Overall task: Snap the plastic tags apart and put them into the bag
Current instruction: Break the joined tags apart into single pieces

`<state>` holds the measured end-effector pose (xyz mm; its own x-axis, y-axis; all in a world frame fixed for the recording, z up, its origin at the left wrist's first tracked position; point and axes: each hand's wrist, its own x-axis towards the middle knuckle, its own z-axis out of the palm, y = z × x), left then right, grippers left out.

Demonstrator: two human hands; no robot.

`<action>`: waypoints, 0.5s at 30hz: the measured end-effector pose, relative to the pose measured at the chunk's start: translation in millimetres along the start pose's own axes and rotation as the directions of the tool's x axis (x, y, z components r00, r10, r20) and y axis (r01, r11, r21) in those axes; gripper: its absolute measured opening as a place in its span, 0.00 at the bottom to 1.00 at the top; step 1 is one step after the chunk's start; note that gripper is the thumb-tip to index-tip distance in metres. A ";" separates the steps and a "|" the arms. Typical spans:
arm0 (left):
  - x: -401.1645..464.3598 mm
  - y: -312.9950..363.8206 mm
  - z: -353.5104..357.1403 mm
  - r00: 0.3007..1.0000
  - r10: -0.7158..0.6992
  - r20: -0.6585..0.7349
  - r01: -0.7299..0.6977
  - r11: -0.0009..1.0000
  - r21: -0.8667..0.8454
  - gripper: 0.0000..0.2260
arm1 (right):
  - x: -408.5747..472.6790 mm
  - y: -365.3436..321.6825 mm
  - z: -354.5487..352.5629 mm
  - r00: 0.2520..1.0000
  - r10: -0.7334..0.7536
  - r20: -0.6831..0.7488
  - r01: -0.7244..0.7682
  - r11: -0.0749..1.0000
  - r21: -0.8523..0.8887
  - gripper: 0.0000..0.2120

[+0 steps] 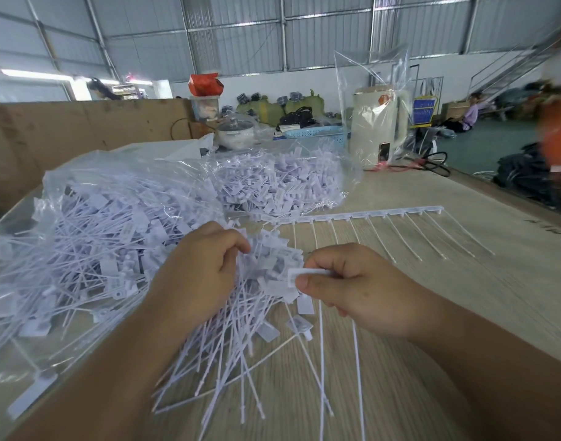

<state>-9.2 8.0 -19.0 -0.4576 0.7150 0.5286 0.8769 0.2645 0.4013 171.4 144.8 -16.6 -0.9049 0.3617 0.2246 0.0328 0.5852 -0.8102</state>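
The right hand [346, 288] pinches a white tag [296, 276] beside the loose tag pile [241, 329]. The left hand [202, 265] grips tags in that pile.

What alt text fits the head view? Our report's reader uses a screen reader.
A person's right hand pinches a white plastic tag while the left hand grips a loose bundle of tags over a wooden table. An open clear bag of tags lies left; an unsnapped strip lies beyond.

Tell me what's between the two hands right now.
In the head view, loose snapped tags are heaped between the left hand and the right hand, which pinches one tag; the left hand grips a bunch.
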 end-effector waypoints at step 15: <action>-1.4 4.5 2.7 0.995 0.041 0.096 -0.053 0.991 0.125 0.10 | 0.8 3.4 2.0 1.000 0.018 0.009 -0.018 1.000 -0.011 0.14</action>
<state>-4.2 9.8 -20.0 -0.4048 0.7842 0.4702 0.9115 0.3052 0.2757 170.0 145.7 -20.3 -0.9078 0.3657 0.2055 0.0533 0.5864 -0.8082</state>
